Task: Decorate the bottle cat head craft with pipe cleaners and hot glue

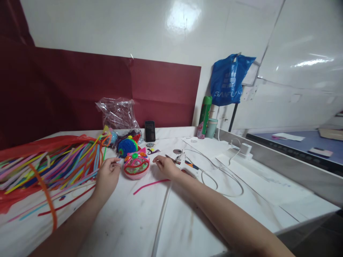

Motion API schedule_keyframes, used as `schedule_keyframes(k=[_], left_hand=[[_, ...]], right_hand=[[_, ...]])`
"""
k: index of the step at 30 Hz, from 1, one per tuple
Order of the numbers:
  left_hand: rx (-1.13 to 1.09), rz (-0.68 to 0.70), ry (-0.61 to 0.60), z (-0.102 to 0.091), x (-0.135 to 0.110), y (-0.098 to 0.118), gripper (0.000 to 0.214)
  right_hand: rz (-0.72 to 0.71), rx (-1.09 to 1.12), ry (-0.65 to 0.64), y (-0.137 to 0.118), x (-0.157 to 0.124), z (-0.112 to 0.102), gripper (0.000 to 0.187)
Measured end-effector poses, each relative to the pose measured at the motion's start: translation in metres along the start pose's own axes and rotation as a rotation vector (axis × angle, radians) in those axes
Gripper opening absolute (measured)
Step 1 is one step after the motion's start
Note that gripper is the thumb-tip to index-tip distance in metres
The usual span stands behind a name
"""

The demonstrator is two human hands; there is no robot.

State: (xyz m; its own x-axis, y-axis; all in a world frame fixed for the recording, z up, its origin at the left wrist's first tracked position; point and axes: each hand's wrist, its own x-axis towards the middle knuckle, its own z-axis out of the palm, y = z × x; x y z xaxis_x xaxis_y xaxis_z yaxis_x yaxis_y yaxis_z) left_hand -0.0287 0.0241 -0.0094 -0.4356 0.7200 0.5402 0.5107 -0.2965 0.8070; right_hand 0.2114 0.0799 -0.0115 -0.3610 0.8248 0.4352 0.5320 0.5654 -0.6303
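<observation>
A round pink craft piece (136,170), with a red-rimmed oval front and green and orange details, sits on the white table between my hands. To its left is my left hand (108,175), its fingers pinched together; a small pale bit shows at the tips, too small to name. My right hand (166,167) hovers on the other side, fingers loosely bent and apart, with nothing seen in them. Beside it lie pliers (173,160) and a white glue gun (189,168), partly behind the forearm. A pink pipe cleaner (150,185) lies in front. Behind the craft piece stands a blue yarn-like ball (127,147).
Many coloured pipe cleaners (59,164) lie on red plastic at left. Clear plastic wrap (118,112), a phone (150,131), a green can (205,112) and a light-green cup (212,127) stand at the back. A white cable (238,185) loops at right near a power adapter (245,148).
</observation>
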Motion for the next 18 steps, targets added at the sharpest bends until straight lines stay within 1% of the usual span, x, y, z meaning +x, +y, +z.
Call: schedule_keyframes(k=[3,6,8,11,13,16,18], left_hand=[[-0.001,-0.012,0.0,0.0,0.0,0.001,0.029],[-0.021,-0.011,-0.006,0.0,0.0,0.0,0.029],[-0.039,0.007,-0.016,0.001,0.0,-0.003,0.03],[-0.037,0.035,-0.018,0.004,0.0,-0.009,0.03],[-0.031,0.047,-0.019,0.005,0.001,-0.011,0.03],[-0.034,0.059,-0.014,0.004,0.001,-0.012,0.029],[-0.049,0.05,-0.001,0.003,0.002,-0.011,0.029]], right_hand=[[0.019,0.024,0.015,-0.001,-0.001,0.002,0.026],[0.048,0.039,0.058,0.006,0.006,-0.007,0.026],[0.084,0.035,0.132,0.015,0.02,-0.022,0.025],[0.174,0.003,0.3,0.031,0.049,-0.054,0.025],[0.226,-0.025,0.381,0.042,0.068,-0.073,0.02],[0.281,-0.059,0.419,0.054,0.086,-0.09,0.011],[0.313,-0.068,0.412,0.059,0.091,-0.093,0.018]])
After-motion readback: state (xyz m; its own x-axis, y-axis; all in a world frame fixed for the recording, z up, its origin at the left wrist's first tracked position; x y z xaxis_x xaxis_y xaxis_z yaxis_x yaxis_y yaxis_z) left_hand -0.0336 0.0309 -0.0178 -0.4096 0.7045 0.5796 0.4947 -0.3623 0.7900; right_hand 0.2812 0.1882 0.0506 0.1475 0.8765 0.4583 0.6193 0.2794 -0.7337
